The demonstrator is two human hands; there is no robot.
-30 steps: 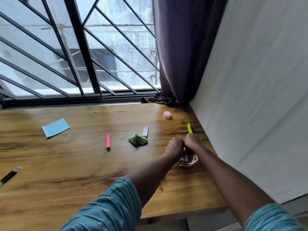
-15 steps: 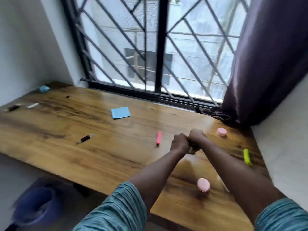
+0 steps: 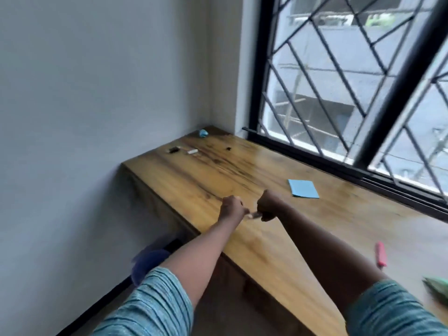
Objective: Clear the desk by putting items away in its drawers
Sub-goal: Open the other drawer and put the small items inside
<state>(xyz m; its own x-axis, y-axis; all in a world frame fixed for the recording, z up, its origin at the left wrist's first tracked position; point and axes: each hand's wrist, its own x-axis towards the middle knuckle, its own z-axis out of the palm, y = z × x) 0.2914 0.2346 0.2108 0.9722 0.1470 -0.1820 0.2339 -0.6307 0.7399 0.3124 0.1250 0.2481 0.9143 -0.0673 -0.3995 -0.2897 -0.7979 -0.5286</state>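
Observation:
Both my hands hover over the front part of the wooden desk (image 3: 198, 180), fists close together. My left hand (image 3: 231, 208) and my right hand (image 3: 268, 206) each hold one end of a small blurred item (image 3: 252, 215), pale toward the left hand and dark inside the right fist. What the item is cannot be made out. A blue note pad (image 3: 303, 189) lies just beyond my right hand. A pink highlighter (image 3: 380, 257) and a green crumpled scrap (image 3: 436, 287) lie at the right edge of view. No drawer is visible.
In the far left corner lie a blue crumpled scrap (image 3: 203, 133), a small black item (image 3: 174, 149), a white item (image 3: 192, 151) and a black speck (image 3: 228, 148). A blue bin (image 3: 150, 260) stands under the desk. Wall left, barred window (image 3: 339, 105) behind.
The view has swung left along the desk. Both hands have moved left, from beside the pink highlighter to near the blue note pad, and now sit slightly apart.

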